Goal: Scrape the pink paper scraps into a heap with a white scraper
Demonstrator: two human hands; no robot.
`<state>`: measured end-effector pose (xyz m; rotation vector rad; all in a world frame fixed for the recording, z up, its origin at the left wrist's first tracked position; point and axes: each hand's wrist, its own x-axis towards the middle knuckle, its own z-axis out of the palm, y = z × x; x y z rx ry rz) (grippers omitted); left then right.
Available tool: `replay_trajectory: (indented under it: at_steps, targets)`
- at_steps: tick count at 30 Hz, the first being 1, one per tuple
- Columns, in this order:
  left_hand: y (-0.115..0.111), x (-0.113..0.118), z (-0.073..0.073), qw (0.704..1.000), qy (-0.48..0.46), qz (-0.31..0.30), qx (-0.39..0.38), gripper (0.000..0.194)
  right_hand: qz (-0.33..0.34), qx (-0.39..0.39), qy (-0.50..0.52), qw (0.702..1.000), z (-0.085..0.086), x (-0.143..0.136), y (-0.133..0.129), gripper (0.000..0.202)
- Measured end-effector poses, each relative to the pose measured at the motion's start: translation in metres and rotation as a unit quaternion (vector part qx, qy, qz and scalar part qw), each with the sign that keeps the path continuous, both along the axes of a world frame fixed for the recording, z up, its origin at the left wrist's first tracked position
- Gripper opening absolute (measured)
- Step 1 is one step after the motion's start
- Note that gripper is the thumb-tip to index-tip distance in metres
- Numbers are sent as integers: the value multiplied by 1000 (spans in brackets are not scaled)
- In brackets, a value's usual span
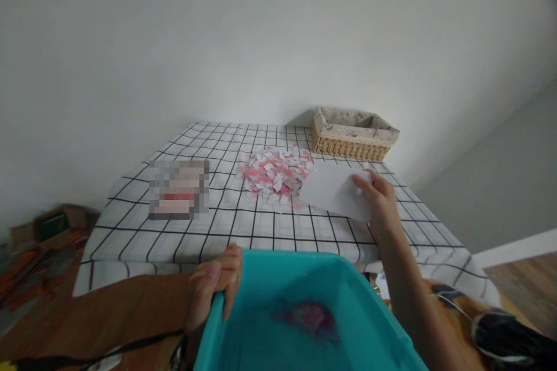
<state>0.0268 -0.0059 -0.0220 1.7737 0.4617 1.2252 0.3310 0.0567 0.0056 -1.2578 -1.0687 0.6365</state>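
Note:
A heap of small white and pink paper scraps lies on the checked tablecloth. My right hand grips a sheet of white paper, held tilted at the right side of the heap. The sheet's left edge reaches the scraps. At the table's front edge, my left hand clasps the left rim of a turquoise plastic tub. Inside the tub, toward its far right, sits a blurred dark pink clump whose kind I cannot make out.
At the back right of the table stands a wicker basket with a patterned cloth lining. A pixelated flat item lies on the left. A cardboard box is on the floor at left; a dark object lies at lower right.

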Motion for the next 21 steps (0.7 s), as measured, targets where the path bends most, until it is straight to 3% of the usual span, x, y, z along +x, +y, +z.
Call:
replay_trajectory:
  at_steps: [11,21]
  targets:
    - [-10,15,-21,997,-50,58,-7,61,18,-8,-31,999,0,-1,0,21]
    - [-11,18,-20,994,-86,65,-31,61,60,-13,-37,997,11,-11,-5,24]
